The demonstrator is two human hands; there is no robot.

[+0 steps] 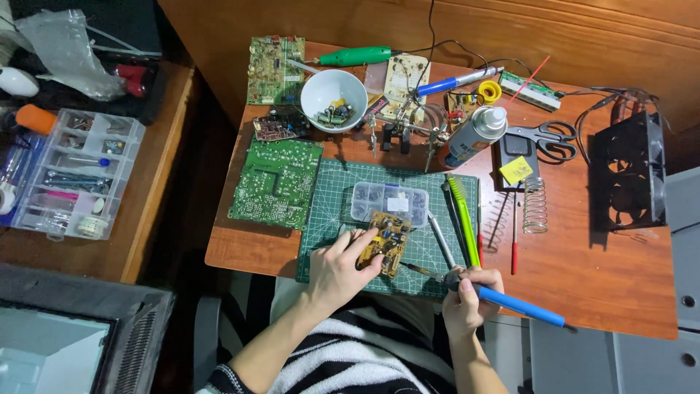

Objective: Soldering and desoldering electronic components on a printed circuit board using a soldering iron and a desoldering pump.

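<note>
My left hand [340, 265] holds a small yellow-brown circuit board [386, 241] tilted up on the green cutting mat [337, 191]. A blue-handled soldering iron [503, 298] is gripped in my right hand [470, 295], its metal tip pointing left toward the lower right edge of the board. A small clear compartment box [389, 202] lies on the mat just behind the board. Beside it on the right lie a green toothbrush [464, 216] and a grey pen-like tool [440, 238].
A large green circuit board [276, 182] lies left of the mat. Behind are a white bowl of parts [333, 99], a helping-hands stand [402, 125], a spray can [474, 133], scissors [545, 138], a coil iron stand [534, 206] and a black fan [628, 171]. A clear organiser box [76, 173] sits far left.
</note>
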